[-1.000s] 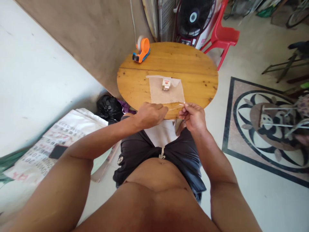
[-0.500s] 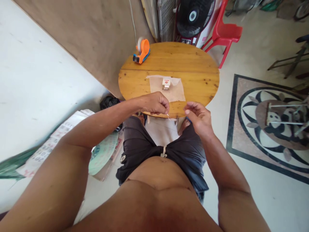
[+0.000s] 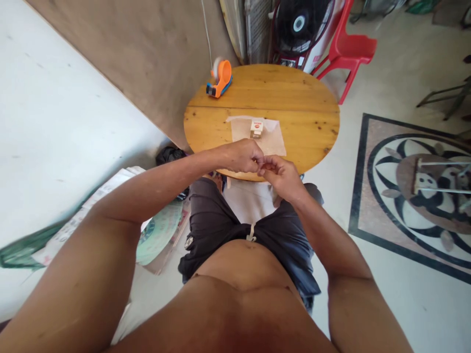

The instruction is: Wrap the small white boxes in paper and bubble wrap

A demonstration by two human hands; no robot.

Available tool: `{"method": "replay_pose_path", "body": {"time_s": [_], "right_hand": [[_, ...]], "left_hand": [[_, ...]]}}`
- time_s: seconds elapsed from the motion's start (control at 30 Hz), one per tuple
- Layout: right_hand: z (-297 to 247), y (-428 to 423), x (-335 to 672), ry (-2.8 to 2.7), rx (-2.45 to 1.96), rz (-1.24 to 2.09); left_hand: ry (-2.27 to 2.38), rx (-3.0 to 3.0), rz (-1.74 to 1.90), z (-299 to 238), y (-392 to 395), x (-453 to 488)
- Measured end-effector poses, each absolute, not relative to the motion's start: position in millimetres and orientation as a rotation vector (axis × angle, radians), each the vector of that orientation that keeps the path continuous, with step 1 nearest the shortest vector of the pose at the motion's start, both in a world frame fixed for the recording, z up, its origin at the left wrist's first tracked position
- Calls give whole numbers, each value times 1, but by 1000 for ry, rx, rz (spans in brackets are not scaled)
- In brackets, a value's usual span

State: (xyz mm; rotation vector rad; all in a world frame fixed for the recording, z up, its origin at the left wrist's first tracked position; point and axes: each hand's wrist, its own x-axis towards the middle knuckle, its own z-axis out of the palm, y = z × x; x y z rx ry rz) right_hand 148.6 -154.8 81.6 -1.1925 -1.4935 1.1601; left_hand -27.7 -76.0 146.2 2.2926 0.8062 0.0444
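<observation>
My left hand [image 3: 245, 156] is closed in a pinch over the near edge of the table. A thin pale strip showed below its fingertips half a second ago; now the fingers hide it. Fingertips touching those of the left, my right hand [image 3: 281, 175] is also closed in a pinch, and what lies between its fingers is too small to make out. Just beyond both hands, a small white box [image 3: 256, 129] with a red mark stands on a thin, whitish, see-through sheet [image 3: 274, 143]. The sheet lies flat on the oval wooden table [image 3: 309, 113].
An orange tape dispenser [image 3: 222, 78] stands at the table's far left, by the brown wall panel [image 3: 147, 54]. Behind the table are a black fan [image 3: 301, 24] and a red chair [image 3: 353, 46]. Papers and a green round piece [image 3: 162, 238] lie at the left.
My right hand has moved left to meet my left hand, and its fingers have closed. The thin pale strip at my left fingertips has gone out of sight. The view has shifted slightly.
</observation>
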Motion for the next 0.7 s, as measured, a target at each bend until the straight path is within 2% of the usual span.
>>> {"method": "replay_pose_path", "body": {"time_s": [0.2, 0.7], "right_hand": [[78, -154, 152, -1523, -1291, 1090], [84, -146, 158, -1276, -1283, 1279]], "left_hand": [[768, 2366, 48, 154, -81, -22], [960, 2510, 6, 162, -73, -20]]}}
